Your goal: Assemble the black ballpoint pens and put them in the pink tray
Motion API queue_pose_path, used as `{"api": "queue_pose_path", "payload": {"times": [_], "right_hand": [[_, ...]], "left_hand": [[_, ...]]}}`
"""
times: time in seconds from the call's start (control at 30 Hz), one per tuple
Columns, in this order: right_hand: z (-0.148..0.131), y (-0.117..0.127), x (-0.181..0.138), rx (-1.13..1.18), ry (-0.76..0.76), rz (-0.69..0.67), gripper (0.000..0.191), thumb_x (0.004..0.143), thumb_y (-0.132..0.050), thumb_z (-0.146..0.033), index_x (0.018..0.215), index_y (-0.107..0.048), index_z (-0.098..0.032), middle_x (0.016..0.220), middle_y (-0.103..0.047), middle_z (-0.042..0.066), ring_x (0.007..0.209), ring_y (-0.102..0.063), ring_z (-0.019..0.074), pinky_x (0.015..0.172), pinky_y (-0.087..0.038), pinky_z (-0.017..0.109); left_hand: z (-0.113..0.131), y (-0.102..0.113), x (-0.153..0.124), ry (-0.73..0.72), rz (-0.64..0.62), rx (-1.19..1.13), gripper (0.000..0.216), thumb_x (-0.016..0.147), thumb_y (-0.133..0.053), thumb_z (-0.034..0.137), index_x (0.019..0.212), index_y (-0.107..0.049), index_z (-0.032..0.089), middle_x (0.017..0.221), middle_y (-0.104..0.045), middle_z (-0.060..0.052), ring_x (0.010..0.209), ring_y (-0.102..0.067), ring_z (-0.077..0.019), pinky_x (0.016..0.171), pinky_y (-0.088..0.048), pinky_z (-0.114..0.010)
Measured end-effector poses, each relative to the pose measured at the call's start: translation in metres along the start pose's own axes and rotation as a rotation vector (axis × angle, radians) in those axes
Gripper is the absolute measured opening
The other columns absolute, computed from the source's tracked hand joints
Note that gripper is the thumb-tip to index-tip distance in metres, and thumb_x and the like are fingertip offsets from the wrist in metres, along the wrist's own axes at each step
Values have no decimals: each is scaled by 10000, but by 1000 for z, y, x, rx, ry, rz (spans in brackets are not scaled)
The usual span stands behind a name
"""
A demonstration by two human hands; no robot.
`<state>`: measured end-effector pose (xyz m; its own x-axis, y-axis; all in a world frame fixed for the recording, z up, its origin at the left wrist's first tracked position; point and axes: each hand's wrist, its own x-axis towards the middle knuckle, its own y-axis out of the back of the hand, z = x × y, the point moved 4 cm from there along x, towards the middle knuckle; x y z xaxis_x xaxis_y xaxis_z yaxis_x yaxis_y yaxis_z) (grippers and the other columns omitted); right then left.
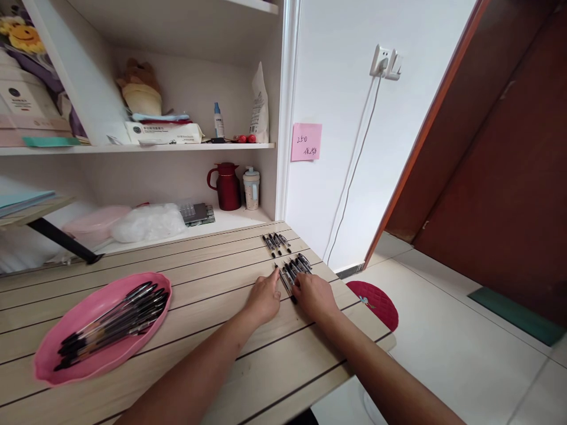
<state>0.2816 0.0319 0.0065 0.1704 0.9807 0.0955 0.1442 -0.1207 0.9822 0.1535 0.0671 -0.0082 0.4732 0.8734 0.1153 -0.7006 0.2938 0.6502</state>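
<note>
Black-capped pens [297, 265] lie side by side in a slanted row near the table's right edge. At the row's left end, one pen [287, 285] lies slightly apart. My left hand [264, 298] rests on the table, its index finger stretched toward that pen's upper end and its other fingers bent. My right hand [316, 297] is closed over the lower ends of the row, its curled fingertips against a pen; exactly what they pinch is hidden. A second group of small black pen parts [276, 243], seemingly caps or short pens, lies just beyond.
A pink oval tray [42, 361] full of pens stands on the left of the slatted table [199, 348]. Behind are white shelves with a red jug [228, 188], a cup [251, 190] and a plastic bag [148, 223]. A red stool [376, 304] stands beyond the right edge.
</note>
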Motion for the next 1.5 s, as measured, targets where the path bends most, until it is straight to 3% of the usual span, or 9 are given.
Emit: {"api": "queue_pose_path", "payload": {"times": [0.33,0.53,1.1,1.5], "right_hand": [[2,5,-4,10,-33,9,176,816,-433,-256,832,-595,-189,854,-658,79,794,-603,186,616,-350,250],[-6,7,-18,27,-6,-10,267,799,-429,-360,781,-628,-182,789,-666,87,759,-607,199,596,-357,258],[-2,5,-24,37,-14,3,232,782,-452,-323,783,-624,-168,804,-666,89,774,-607,201,596,-339,259],[26,16,-50,124,-83,52,241,813,-431,-336,694,-581,-190,705,-642,36,673,-575,152,525,-251,246]], "left_hand": [[-1,-1,0,-12,6,0,674,667,-466,90,1327,-366,183,1198,-572,-53,1108,-419,-235,974,-268,-304],[-2,-1,2,-31,1,14,660,670,-462,98,1320,-378,179,1200,-574,-50,1102,-423,-234,974,-268,-298],[-2,-4,1,-79,-2,64,647,676,-431,81,1315,-391,175,1193,-577,-67,1084,-438,-230,953,-294,-297],[3,1,-4,-89,-26,81,648,686,-420,75,1325,-374,178,1225,-561,-50,1102,-442,-234,964,-294,-302]]}}
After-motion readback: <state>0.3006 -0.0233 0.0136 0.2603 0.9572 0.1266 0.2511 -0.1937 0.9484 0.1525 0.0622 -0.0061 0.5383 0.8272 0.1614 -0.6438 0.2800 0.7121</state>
